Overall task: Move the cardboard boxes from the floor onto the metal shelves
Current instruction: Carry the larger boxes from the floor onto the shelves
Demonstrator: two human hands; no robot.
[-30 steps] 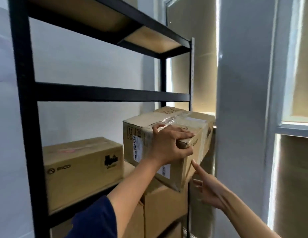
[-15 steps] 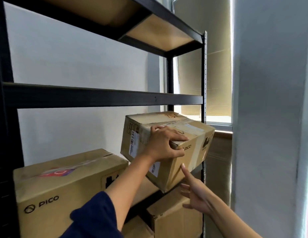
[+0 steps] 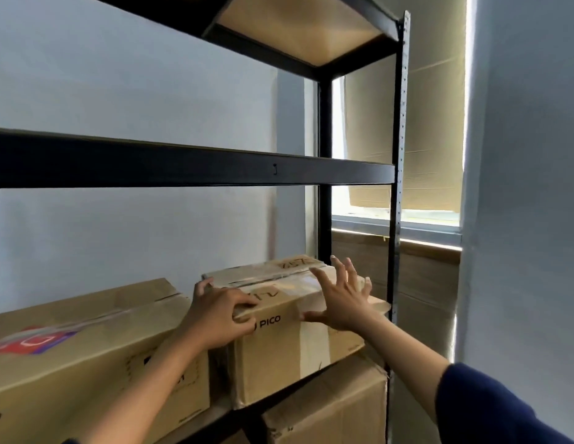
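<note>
A taped cardboard box marked PICO [image 3: 285, 354] rests on a shelf of the black metal rack [image 3: 196, 169], at its right end. My left hand [image 3: 220, 318] grips the box's near top-left corner, fingers curled over the edge. My right hand [image 3: 341, 299] lies flat on the box's top right with fingers spread, thumb against the front face. A second, larger cardboard box [image 3: 87, 357] stands on the same shelf to the left, close beside the first.
Another cardboard box [image 3: 330, 408] sits on the shelf below. The shelf above is bare along its front beam. The rack's perforated right post [image 3: 399, 187] stands next to a window with a cardboard-covered pane [image 3: 426, 139]. A grey wall [image 3: 522, 187] closes the right side.
The box went from tilted in the air to lying flat on the shelf. My right hand came up from beneath it onto its top. My left hand slid to the near corner.
</note>
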